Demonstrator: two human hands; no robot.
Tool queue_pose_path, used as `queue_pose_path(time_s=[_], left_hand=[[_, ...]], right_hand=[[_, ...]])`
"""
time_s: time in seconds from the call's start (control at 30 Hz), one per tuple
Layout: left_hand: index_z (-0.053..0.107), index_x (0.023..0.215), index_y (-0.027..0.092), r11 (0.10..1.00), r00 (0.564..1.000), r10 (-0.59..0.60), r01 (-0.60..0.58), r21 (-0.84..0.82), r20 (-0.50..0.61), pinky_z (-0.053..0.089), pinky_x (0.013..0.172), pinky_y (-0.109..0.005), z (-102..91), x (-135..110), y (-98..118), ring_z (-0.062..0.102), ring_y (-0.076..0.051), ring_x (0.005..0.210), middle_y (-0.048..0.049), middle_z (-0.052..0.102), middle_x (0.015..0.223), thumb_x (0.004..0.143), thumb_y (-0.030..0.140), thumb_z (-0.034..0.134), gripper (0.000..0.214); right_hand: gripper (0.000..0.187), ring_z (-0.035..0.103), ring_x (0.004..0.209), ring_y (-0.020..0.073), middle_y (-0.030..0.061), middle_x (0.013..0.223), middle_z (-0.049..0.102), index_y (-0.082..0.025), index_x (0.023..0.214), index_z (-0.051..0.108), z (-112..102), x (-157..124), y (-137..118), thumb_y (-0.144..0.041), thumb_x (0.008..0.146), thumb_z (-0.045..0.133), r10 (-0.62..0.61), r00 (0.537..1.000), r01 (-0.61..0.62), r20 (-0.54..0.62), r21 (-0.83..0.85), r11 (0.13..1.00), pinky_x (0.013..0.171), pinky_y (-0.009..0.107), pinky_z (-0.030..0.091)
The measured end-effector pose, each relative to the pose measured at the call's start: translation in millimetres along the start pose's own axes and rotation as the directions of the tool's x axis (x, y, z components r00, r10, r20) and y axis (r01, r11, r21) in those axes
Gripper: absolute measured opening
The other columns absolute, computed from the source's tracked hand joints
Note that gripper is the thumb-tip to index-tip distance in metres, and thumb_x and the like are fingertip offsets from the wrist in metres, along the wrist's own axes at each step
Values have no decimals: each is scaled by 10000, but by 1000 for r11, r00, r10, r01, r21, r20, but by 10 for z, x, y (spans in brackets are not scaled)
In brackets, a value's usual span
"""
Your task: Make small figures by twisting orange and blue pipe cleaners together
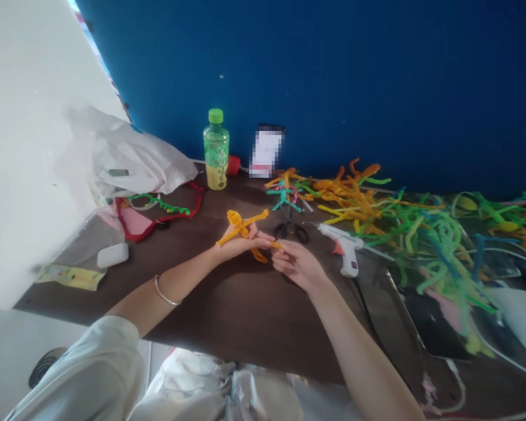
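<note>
Over the middle of the worktop [241,310], between its near and far edges: your orange figure [243,227], twisted from fuzzy wire, held up with its coiled head toward the far edge and its arms spread on a slant. Your left hand [234,248] is clamped on it, thumb pointing right. Your right hand [300,266] has thumb and fingers pinched together on an orange end [279,245], just beside your left thumb (cannot tell whether that end belongs to the figure).

Just beyond your right hand, black-handled scissors [291,229]; to their right, a white glue gun [348,251], nozzle toward the scissors. A tangled pile of fuzzy wires [407,219], orange, green and blue, runs along the far edge toward the right. Near the right end, a dark flat device [425,316] lies partly under the strands.

At the far edge, a green-capped bottle [217,152] stands upright, a phone [267,152] tilted up to its right. Toward the left edge: a white case [113,255] and a yellow wrapper [72,276], with a white plastic bag [149,155] behind.
</note>
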State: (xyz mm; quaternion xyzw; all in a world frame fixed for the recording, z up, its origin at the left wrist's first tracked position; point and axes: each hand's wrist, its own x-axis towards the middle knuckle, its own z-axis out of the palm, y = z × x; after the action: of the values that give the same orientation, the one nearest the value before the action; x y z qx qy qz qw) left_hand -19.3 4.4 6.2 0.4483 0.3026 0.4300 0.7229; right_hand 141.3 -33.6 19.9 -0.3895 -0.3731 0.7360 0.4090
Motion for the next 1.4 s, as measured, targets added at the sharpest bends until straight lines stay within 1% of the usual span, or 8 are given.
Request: queue_pose_path(time_s=[0.1,0.2,0.47,0.63,0.97,1.17,1.27,1.4], left_hand=[[453,610,143,998,999,34,-32,-57,40,441,879,-428,-24,12,9,634,-208,868,-63,664,883,547,188,752,308],[585,807,139,987,998,34,-25,-160,55,417,899,-382,-57,44,22,614,-198,917,-87,626,1035,605,214,722,255],[624,924,128,922,995,-91,94,-375,28,419,848,-330,-141,75,76,608,-168,826,-99,647,988,709,326,595,294],[601,986,126,876,984,-106,160,-454,142,449,821,-383,-192,68,112,610,-239,888,-140,630,1053,710,499,514,472],[531,748,120,961,990,-138,136,-243,9,490,809,-329,-113,88,-38,653,-168,783,-69,683,827,562,88,731,274],[532,701,106,953,992,-115,95,-288,-51,483,837,-324,-91,93,-34,658,-161,757,-43,673,763,578,93,724,229],[549,712,102,951,991,-132,121,-286,-20,483,835,-321,-80,77,-19,657,-162,764,-53,677,781,589,99,719,210],[564,770,106,944,978,-198,209,-254,70,505,773,-345,-61,41,5,660,-181,745,-64,685,770,572,88,732,261]], right_hand=[[320,271,401,53,-68,510,329,-190,600,391,-23,4,21,-414,749,562,-207,965,170,-161,-216,961,414,210,202],[275,387,501,99,-37,544,399,-195,654,453,-69,-12,30,-416,816,478,-558,788,296,-260,-633,715,489,233,302],[162,505,717,152,25,730,520,-188,752,489,-186,-4,4,-269,864,404,-836,549,311,11,-931,192,680,288,404],[155,538,683,153,27,737,555,-187,815,521,-237,19,4,-299,854,422,-829,547,283,-115,-907,313,661,293,436],[253,593,661,143,28,788,603,-200,990,498,-277,53,-18,-393,833,457,-725,598,476,-342,-576,664,650,309,487],[258,552,935,224,100,986,581,-197,971,546,-198,-25,-32,-295,742,611,-935,340,320,101,-947,14,819,396,430],[144,555,961,217,64,950,625,-222,878,595,-165,-56,-21,-213,738,626,-841,367,181,397,-918,-354,871,388,373],[124,586,932,163,18,896,668,-217,850,601,-152,-77,-9,-121,788,552,-754,422,176,503,-861,-477,930,366,307]])
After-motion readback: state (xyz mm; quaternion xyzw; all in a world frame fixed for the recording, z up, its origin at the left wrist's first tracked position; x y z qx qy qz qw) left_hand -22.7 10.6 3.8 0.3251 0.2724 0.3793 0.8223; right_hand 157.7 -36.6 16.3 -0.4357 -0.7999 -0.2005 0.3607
